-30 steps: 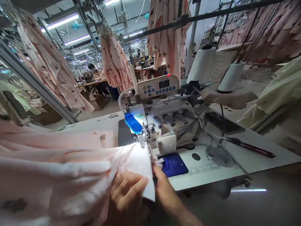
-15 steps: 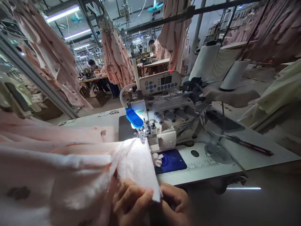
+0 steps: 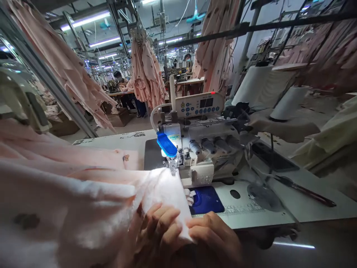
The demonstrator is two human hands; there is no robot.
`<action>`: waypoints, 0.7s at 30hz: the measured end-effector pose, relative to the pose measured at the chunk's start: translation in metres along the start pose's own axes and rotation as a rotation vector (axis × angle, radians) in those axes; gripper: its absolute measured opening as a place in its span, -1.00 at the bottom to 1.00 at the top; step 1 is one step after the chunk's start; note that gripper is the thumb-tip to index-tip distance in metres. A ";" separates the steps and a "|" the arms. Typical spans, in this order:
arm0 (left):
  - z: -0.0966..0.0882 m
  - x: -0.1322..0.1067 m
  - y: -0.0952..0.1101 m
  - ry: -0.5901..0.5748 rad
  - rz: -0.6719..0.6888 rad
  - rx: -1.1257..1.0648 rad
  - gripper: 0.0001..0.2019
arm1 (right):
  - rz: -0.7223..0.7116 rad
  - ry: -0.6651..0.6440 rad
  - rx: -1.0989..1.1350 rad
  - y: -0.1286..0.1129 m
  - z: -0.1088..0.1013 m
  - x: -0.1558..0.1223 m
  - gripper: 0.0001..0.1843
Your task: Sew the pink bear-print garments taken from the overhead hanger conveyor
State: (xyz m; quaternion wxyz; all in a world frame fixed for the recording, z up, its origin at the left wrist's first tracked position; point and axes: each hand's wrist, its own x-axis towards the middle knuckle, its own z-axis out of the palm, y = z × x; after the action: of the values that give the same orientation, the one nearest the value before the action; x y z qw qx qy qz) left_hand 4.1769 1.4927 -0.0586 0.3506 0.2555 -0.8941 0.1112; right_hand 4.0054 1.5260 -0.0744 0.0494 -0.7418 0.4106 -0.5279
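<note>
Pale pink plush fabric (image 3: 92,201) with dark printed motifs spreads over the left of the table and runs up to the presser foot of an overlock sewing machine (image 3: 202,149). At the near end of the fabric, my left hand (image 3: 160,230) has its fingers curled over the cloth. Just to its right, my right hand (image 3: 212,236) pinches the fabric's edge between thumb and fingers. The machine's lamp lights the stretch of cloth between my hands and the needle area. A blue plate (image 3: 209,201) lies right of the fabric, with small white scraps (image 3: 189,195) beside it.
Tweezers (image 3: 306,190) lie on the table (image 3: 251,219) at right, near a clear round dish (image 3: 262,195). Large thread cones (image 3: 251,85) stand behind the machine. Pink garments (image 3: 147,70) hang at the back, and a co-worker (image 3: 119,82) sits further off.
My right hand has come up onto the fabric edge, and my left fingers lie a little further forward over the cloth. The view has shifted, so the machine appears further right and lower.
</note>
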 end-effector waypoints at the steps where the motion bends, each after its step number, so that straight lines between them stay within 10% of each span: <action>1: 0.004 -0.003 -0.002 -0.008 0.032 0.067 -0.80 | 0.004 0.050 -0.024 0.000 0.002 0.000 -0.73; 6: 0.017 -0.008 -0.012 0.084 0.091 0.178 -0.73 | -0.007 0.096 -0.089 0.006 0.006 0.002 -0.74; 21: 0.009 0.021 -0.043 -0.298 -0.051 0.222 -0.49 | -0.132 0.075 -0.121 0.055 0.018 0.027 -0.83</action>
State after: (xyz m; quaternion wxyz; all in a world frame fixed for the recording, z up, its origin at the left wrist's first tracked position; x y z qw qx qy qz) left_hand 4.1814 1.4452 -0.0495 0.1868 0.3290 -0.9115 0.1612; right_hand 3.9923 1.4658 -0.0896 -0.0459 -0.7485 0.3935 -0.5318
